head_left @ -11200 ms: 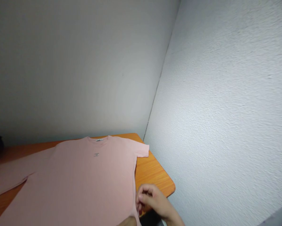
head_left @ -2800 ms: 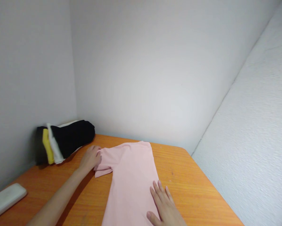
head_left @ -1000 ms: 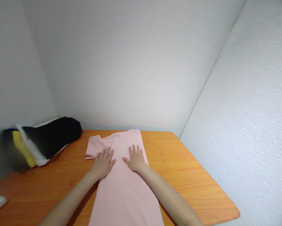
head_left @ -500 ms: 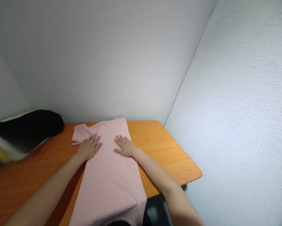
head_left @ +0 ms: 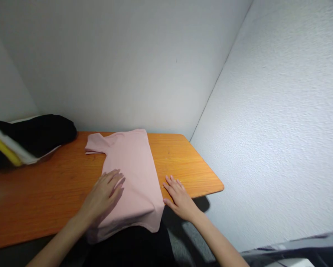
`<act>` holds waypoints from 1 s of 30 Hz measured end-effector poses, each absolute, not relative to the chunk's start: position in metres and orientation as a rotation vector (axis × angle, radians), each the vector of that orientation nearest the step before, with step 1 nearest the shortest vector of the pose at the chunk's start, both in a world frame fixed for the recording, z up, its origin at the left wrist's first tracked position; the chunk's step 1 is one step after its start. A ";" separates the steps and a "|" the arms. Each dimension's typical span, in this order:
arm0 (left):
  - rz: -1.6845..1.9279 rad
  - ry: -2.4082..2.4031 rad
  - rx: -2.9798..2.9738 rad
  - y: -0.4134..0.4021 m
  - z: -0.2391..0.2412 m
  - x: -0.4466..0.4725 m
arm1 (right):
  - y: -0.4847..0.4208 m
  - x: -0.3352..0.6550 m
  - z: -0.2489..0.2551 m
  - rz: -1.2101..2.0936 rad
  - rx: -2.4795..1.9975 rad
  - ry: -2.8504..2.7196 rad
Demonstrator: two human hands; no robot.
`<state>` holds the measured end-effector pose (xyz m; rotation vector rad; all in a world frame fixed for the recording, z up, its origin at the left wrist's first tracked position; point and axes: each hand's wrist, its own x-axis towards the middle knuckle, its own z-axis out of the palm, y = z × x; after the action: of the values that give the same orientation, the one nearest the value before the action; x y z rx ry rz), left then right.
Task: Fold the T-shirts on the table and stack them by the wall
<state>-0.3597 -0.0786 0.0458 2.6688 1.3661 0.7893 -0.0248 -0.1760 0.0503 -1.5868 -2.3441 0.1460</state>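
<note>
A pink T-shirt (head_left: 130, 163), folded lengthwise, lies on the wooden table (head_left: 183, 159), its sleeve pointing left and its hem hanging over the front edge. Over the shirt's left side is my left hand (head_left: 106, 191), fingers stretched out and holding nothing; I cannot tell whether it touches the cloth. My right hand (head_left: 179, 196) is open near the table's front edge, just right of the shirt's lower part. Its fingers are spread and grip nothing.
At the back left sits a pile of black clothes (head_left: 46, 133) with white and yellow cloth (head_left: 5, 148) at its side. A white wall (head_left: 121, 66) stands behind the table, and another wall (head_left: 274, 129) rises on the right.
Both hands have come down the shirt toward me. My right hand has slid off the cloth to the right. More of the shirt's sleeve and hem shows, and the view has shifted.
</note>
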 end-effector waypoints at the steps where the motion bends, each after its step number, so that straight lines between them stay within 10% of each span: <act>1: 0.879 1.353 2.599 -0.099 0.046 -0.365 | -0.189 -0.027 0.046 0.100 -1.580 -2.258; 13: 1.154 1.806 1.400 -0.220 -0.061 -0.400 | -0.249 -0.064 -0.023 0.611 -1.506 -1.591; 30: 1.088 1.800 1.297 -0.226 -0.036 -0.396 | -0.239 -0.089 -0.032 0.920 -1.453 -1.280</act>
<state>-0.3958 -0.2259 -0.0364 1.2968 1.7997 1.0885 -0.0894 -0.2386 -0.0321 -1.4527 -1.2798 0.9200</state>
